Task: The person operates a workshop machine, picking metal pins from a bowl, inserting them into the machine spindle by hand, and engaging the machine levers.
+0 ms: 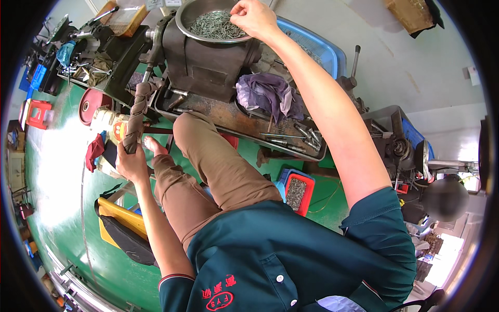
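- Green painted floor (pixel 62 171) across the left and lower frame, with a glare patch at left.
- Dark heavy machine body (pixel 208 60) at upper centre, on a rusty tray (pixel 234 122) strewn with loose metal parts.
- Steel bowl (pixel 195 13) on top of the machine at the upper edge, full of small grey metal pins (pixel 215 26).
- Blue plastic crate (pixel 317 47) just right of the bowl, partly behind the forearm.
- Purple rag (pixel 270 93) crumpled on the tray, right of the machine body.
- Cloth-wrapped lever handle (pixel 138 117) slanting down from the machine at centre left.
- Red bin (pixel 297 192) of small parts on the floor, below the tray.
- Right hand (pixel 254 18) over the bowl's right side, fingertips pinched together down among the pins; whether a pin is actually caught, impossible to tell.
- Left hand (pixel 132 161) wrapped closed around the lower end of the lever handle.
- Risks, as a judgement: a pulled lever with fingers near the machine, hence a pinch; a loose pinch, hence pins dropped onto tray or floor; the rag snagged on moving parts.
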### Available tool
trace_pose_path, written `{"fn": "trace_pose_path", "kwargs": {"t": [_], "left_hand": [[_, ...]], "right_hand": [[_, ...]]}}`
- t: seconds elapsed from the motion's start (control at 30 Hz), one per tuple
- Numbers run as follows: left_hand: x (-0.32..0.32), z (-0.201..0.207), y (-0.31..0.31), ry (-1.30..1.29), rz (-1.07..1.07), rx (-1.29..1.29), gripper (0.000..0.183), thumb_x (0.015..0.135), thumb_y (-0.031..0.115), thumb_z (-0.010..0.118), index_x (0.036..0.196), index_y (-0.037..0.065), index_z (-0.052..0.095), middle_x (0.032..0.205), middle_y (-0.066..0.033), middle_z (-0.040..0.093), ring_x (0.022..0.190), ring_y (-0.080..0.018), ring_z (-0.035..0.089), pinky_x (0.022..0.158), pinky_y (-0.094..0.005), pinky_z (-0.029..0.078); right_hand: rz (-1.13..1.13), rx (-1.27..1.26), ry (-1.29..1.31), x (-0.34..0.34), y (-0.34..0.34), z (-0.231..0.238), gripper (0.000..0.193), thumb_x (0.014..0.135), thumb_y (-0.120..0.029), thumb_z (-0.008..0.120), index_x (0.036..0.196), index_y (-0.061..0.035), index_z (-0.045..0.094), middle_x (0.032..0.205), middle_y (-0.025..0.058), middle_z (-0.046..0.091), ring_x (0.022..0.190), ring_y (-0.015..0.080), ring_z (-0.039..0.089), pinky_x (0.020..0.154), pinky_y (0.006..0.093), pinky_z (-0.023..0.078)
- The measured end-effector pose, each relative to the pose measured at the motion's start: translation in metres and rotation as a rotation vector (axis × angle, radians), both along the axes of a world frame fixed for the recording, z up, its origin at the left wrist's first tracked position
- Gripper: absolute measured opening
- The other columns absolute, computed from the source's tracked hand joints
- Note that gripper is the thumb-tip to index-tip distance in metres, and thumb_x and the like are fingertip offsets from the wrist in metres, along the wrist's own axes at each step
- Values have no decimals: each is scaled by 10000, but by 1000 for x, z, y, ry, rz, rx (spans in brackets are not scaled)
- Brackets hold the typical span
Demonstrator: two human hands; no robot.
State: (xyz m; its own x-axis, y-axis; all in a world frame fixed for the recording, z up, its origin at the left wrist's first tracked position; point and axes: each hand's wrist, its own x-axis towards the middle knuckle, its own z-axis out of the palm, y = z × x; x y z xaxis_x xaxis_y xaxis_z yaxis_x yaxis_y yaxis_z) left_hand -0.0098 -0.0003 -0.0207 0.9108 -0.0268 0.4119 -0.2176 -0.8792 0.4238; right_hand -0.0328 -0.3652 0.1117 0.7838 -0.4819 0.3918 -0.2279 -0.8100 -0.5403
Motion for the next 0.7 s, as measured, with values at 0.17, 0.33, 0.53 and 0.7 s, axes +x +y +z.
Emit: {"fn": "trace_pose_path", "kwargs": {"t": [0.17, 0.33, 0.53, 0.7], "left_hand": [[-1, 3, -1, 11, 2, 13, 301, 600, 235, 601, 837, 56, 556, 690, -155, 579, 643, -337, 558, 561, -394, 429], [-1, 2, -1, -17, -9, 4, 295, 598, 231, 603, 832, 57, 556, 682, -153, 578, 636, -339, 558, 554, -395, 430], [-1, 1, -1, -56, -14, -29, 274, 633, 282, 585, 804, 71, 547, 643, -171, 565, 614, -366, 550, 527, -424, 408], [-3, 6, -3, -4, 10, -5, 280, 603, 227, 602, 820, 57, 555, 676, -157, 576, 633, -341, 558, 543, -398, 426]], "right_hand": [[-3, 4, 24, 0, 1, 2, 158, 620, -208, 568, 713, -83, 590, 678, 84, 602, 656, 228, 588, 594, 323, 454], [-5, 30, 33, -1, 2, 2, 156, 621, -210, 569, 710, -83, 589, 680, 84, 603, 658, 228, 588, 593, 325, 454], [-2, 13, 17, 0, 0, 0, 155, 619, -208, 567, 707, -83, 588, 677, 84, 602, 657, 230, 587, 593, 328, 453], [-8, 32, 30, -1, 2, 3, 154, 620, -205, 561, 707, -82, 588, 674, 86, 600, 657, 230, 586, 594, 326, 452]]}}
